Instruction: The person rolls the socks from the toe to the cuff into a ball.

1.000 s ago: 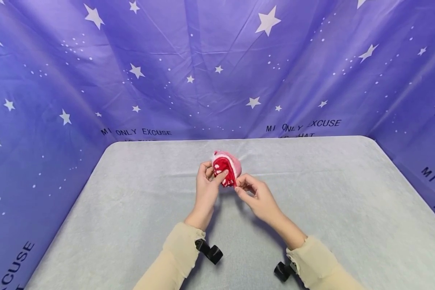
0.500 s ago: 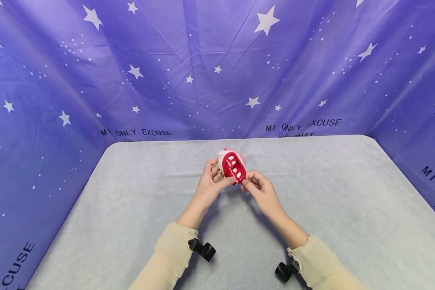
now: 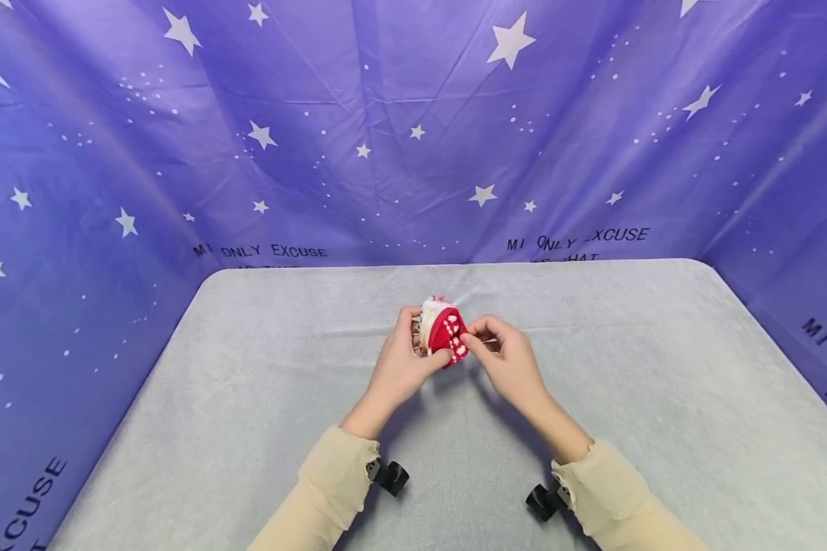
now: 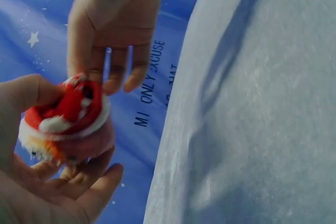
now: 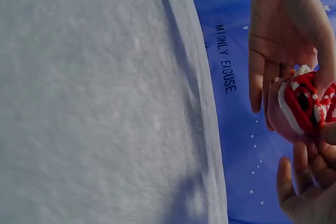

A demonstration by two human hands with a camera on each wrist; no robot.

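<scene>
A small rolled-up sock bundle [image 3: 445, 330], red with white patterning inside a white and pink outer layer, is held up over the table between both hands. My left hand [image 3: 398, 366] grips it from the left, thumb on the red part and fingers around the outer side. In the left wrist view, loose threads show on the pale outer layer of the bundle [image 4: 79, 116]. My right hand [image 3: 511, 360] pinches the red fabric at its right edge between thumb and forefinger. The right wrist view shows a dark opening in the red fabric of the bundle [image 5: 299, 103].
A grey cloth-covered table [image 3: 248, 398] lies beneath the hands. Behind it and at its sides hangs a purple-blue curtain [image 3: 413, 76] with white stars and lettering. A black wrist camera [image 3: 391, 477] sits on the left sleeve, another black camera [image 3: 543, 502] on the right.
The sock bundle has shifted right and turned, bringing more of the white, thready outer layer into view on its left. The right fingers have moved up along the red edge.
</scene>
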